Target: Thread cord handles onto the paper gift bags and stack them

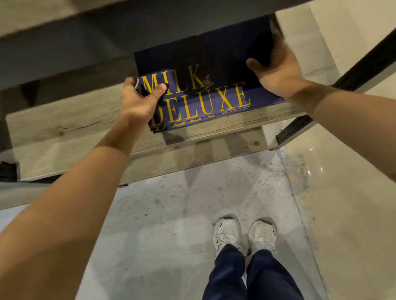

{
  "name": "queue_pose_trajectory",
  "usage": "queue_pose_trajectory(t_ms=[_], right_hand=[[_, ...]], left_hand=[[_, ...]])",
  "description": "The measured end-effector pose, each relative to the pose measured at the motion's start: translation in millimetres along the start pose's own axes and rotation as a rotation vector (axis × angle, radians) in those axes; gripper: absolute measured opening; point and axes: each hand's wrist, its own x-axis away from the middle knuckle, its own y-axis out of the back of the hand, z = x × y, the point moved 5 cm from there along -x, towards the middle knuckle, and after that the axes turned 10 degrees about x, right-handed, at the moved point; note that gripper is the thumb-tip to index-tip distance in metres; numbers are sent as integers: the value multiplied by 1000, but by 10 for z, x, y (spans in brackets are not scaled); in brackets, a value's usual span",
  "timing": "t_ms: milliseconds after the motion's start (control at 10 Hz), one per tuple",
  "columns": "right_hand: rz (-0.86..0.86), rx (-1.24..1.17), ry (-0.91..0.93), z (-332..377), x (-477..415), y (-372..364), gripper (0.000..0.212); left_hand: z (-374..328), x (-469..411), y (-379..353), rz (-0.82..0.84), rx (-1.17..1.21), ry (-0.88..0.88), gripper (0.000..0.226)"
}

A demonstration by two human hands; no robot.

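Two hands are set on one stack of flat navy gift bags [211,103], lettered MILK DELUXE in gold. The stack lies on a grey wooden shelf [64,126] in the upper middle of the frame, and its far half is lost in the shadow of a higher shelf [55,50].

The chief risk is judged to be a slide. The bags look slick and loosely piled — a second line of lettering is seen showing from under the top bag at the near edge. If the stack is drawn off the shelf with uneven pressure, the lower bags could be fanned out and dropped to the concrete floor [164,228]. A knock against the higher shelf could also be caused by too steep a lift, since little room is seen above the stack.

The left hand [138,99] is closed round the stack's left edge, at centre-left of the frame. Its thumb is laid on the top face beside the letter M, and its fingers are curled at the edge. The right hand [278,65] is clamped on the right edge, upper right of centre, with the thumb pressed on top and the fingers wrapped round the side. The stack is thus held between the two hands, touching both. Whether cords are threaded cannot be told — the upper part of the stack is too shadowed and blurred.
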Motion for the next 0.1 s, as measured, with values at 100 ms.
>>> queue_pose_trajectory(t_ms=[100], right_hand=[[60, 78, -15, 80, 454, 229, 57]], left_hand=[[-128, 410, 196, -31, 8, 26, 38]])
